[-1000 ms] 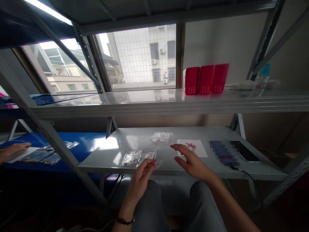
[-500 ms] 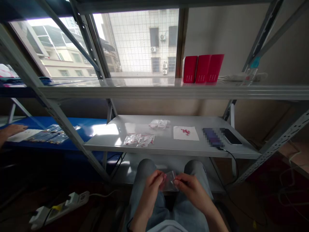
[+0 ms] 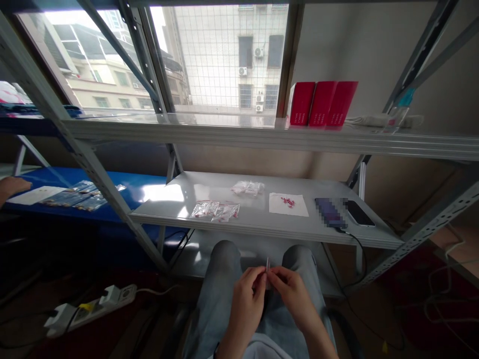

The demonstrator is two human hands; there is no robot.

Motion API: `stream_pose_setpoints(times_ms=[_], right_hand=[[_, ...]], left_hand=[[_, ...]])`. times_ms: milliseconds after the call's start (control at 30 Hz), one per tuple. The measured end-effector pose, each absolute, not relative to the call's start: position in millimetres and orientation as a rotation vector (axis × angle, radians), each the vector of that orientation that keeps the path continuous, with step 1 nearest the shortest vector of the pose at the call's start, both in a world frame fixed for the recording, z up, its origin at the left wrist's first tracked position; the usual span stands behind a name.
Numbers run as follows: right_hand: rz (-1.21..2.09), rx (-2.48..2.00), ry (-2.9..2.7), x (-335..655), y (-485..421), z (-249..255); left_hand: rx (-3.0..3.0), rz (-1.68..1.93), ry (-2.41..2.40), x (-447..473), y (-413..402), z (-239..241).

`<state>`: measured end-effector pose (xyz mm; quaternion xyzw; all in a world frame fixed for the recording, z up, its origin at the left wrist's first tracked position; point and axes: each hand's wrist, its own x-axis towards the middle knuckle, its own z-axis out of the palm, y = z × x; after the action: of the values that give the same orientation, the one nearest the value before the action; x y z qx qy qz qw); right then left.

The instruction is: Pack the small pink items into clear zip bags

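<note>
Above my lap, a small clear zip bag (image 3: 268,264) is pinched between both hands and seen nearly edge-on. My left hand (image 3: 249,294) has its fingers closed on the bag's left side. From the other side my right hand (image 3: 290,291) grips it with thumb and fingers. What the bag contains is hidden by the fingers. On the grey shelf ahead lie filled zip bags (image 3: 216,211) with reddish bits in them, a pile of clear bags (image 3: 247,188) behind, and small red pieces (image 3: 288,202) on a white paper (image 3: 277,210).
A blurred-out phone (image 3: 331,213) with a cable and a dark phone (image 3: 359,213) lie at the shelf's right. Red boxes (image 3: 324,103) stand on the upper shelf (image 3: 224,130). Another person's hand (image 3: 14,187) rests by a blue table (image 3: 130,199). A power strip (image 3: 93,309) lies lower left.
My hands have come closer together, and the bag has turned from facing me to nearly edge-on. The camera view has shifted slightly. The other person's hand has pulled back left.
</note>
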<state>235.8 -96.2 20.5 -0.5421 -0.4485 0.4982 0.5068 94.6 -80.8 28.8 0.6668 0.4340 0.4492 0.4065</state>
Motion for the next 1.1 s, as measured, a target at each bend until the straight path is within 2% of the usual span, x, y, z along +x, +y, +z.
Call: stream_pose_setpoints(times_ms=[300, 467, 700, 867, 967, 1100], right_hand=[[1.027, -1.348, -1.282, 228, -96, 20], [0.883, -1.393, -1.451, 228, -100, 27], [0.988, -1.293, -1.405, 226, -101, 29], [1.006, -1.361, -1.282, 221, -100, 21], [0.781, -1.551, -1.294, 213, -100, 9], [0.467, -1.712, -1.39, 204, -98, -8]], left_hand=[[1.235, 1.037, 1.063, 88, -76, 30], [1.232, 1.012, 0.993, 87, -75, 34], [1.248, 0.986, 0.976, 84, -71, 31], [1.683, 1.024, 1.155, 84, -73, 27], [2.033, 0.933, 1.331, 88, -75, 22], [2.222, 0.655, 1.516, 89, -73, 17]])
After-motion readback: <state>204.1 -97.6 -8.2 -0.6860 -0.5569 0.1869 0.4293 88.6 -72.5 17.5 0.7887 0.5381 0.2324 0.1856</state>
